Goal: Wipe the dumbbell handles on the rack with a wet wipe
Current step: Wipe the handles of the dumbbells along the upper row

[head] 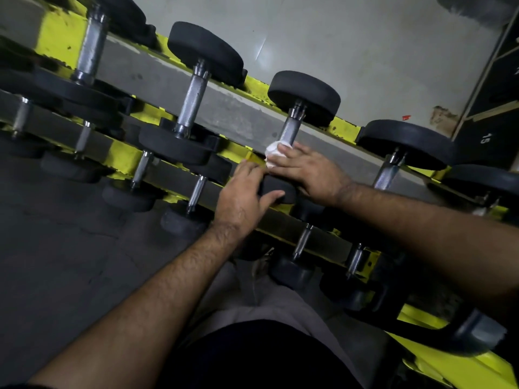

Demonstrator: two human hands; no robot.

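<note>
A yellow and grey dumbbell rack (345,130) runs slantwise across the view with black round-headed dumbbells on two tiers. My right hand (306,171) holds a crumpled white wet wipe (273,154) against the lower end of a knurled steel handle (290,130) on the upper tier. My left hand (243,193) grips the near black head (276,188) of that same dumbbell, thumb along its front. The part of the handle under the wipe is hidden.
Neighbouring dumbbells with bare steel handles stand left (193,98) and right (389,172) on the upper tier. Smaller dumbbells (300,248) fill the lower tier. A black box marked 15 (483,137) stands at the far right. The floor (64,248) is dark grey.
</note>
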